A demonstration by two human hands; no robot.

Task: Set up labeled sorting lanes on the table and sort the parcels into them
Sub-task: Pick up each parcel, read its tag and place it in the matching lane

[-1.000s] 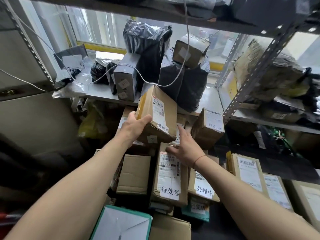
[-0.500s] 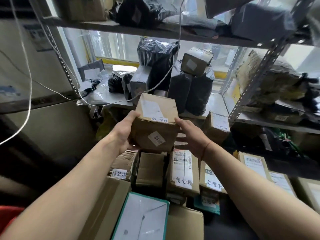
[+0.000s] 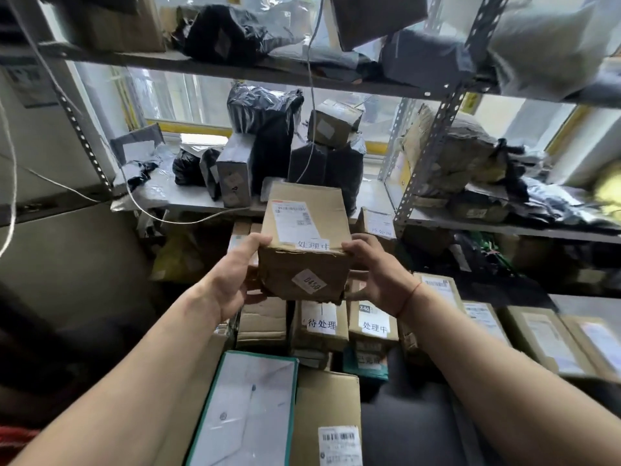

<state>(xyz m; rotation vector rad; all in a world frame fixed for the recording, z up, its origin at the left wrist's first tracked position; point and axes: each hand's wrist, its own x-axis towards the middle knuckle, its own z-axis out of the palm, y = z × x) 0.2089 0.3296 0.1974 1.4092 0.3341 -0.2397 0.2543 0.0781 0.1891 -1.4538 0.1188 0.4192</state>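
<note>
View from a head cam, looking down 2 bare forearms toward metal shelving packed w/ parcels. Both hands hold 1 cardboard parcel (image 3: 304, 243) up in the air at centre, in front of the middle shelf (image 3: 188, 200). The left hand (image 3: 232, 280) grips its left side, thumb curled over the top left edge, fingers wrapped underneath. The right hand (image 3: 376, 274) grips the right side the same way, thumb on the top right edge; a thin red string (image 3: 408, 299) circles that wrist. The parcel's top face carries a white shipping label and a white strip reading 处理中; its near face has a small sticker, D450.

Below the held parcel, nearer the floor, more boxes stand packed together: 1 tagged 待处理 (image 3: 321, 322), and just right of it 1 tagged 处理中 (image 3: 373, 326). Near bottom centre lies a white box w/ green edging (image 3: 248, 408), and touching its right side a brown carton w/ a barcode label (image 3: 331, 418).

Far behind, on the middle shelf, black plastic mailer bags (image 3: 265, 129) stand upright beside a small taped box (image 3: 332, 121) perched on other bags. A thin white cable (image 3: 312, 95) hangs down in front of them. Windows glow behind.
</note>
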